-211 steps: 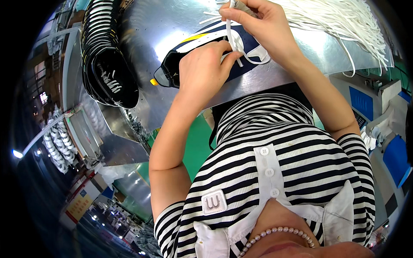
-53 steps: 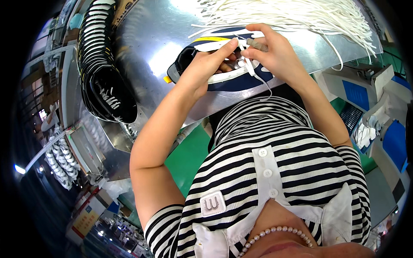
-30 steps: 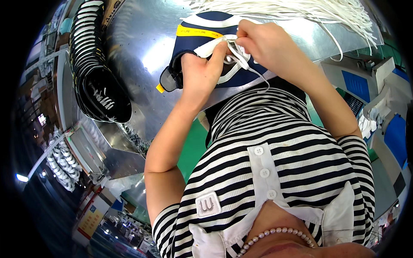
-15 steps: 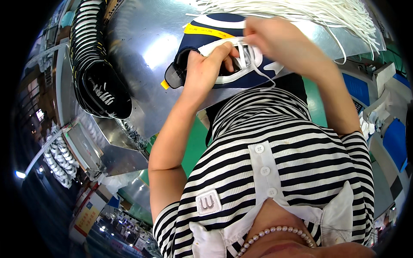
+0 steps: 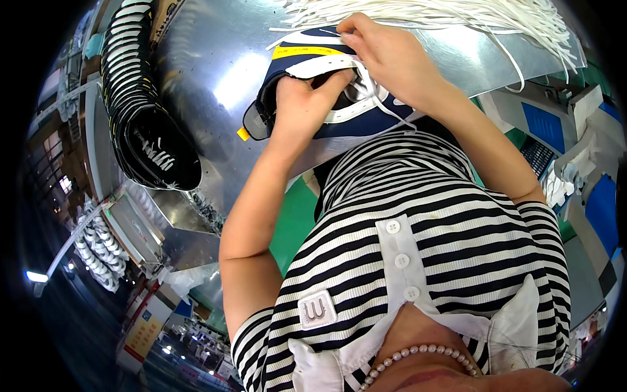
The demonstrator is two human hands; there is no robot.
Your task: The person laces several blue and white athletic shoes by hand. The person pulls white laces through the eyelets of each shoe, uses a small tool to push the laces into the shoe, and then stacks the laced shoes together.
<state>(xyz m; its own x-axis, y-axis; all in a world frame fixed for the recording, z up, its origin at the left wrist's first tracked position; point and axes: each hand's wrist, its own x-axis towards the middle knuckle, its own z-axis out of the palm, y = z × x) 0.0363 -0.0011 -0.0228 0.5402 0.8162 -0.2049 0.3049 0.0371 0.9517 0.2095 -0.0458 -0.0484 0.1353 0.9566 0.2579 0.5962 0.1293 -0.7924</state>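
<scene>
Currently, one navy shoe upper (image 5: 339, 98) on the steel bench (image 5: 215, 72), before me. Left hand (image 5: 302, 108) fingers clamp its white collar; right hand (image 5: 392, 62) fingers pinch a white lace (image 5: 375, 98) at the eyelets. Lace pile (image 5: 457, 16) beyond; stacked insoles (image 5: 140, 111) left. I'd hold the upper steady, threading squarely.

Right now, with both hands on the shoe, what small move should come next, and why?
Probably pull the white lace snug with the right hand. The left hand already steadies the navy shoe at its opening, the right hand pinches near the eyelets, and a slack loop of lace hangs over the shoe's side above the metal table.
</scene>
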